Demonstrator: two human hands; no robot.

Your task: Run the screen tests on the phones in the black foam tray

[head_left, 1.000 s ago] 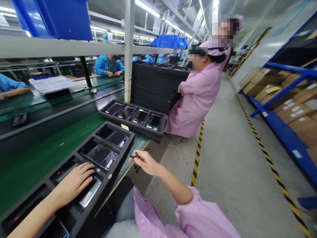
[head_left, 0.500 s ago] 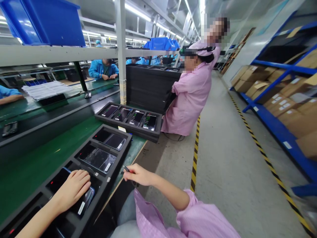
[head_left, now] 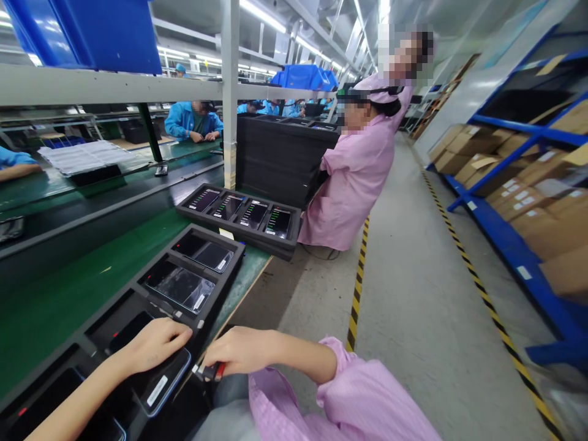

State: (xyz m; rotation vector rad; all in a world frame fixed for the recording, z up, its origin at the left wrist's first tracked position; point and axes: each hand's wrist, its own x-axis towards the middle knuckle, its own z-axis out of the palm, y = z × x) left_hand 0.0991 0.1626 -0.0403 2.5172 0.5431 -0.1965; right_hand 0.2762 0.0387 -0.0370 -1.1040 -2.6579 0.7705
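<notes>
My left hand (head_left: pixel 156 346) grips a phone (head_left: pixel 162 381) in the foam tray (head_left: pixel 232 283); just beside it, my right hand (head_left: pixel 239 350) pinches a small black-and-red connector (head_left: pixel 214 370) near the tray's edge.

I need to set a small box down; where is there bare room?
The green bench top is bare between the near tray and the dark rail. The floor between the striped lines looks open too. It is crowded at the near tray's bench-edge side, where the left hand and right hand almost meet.
</notes>
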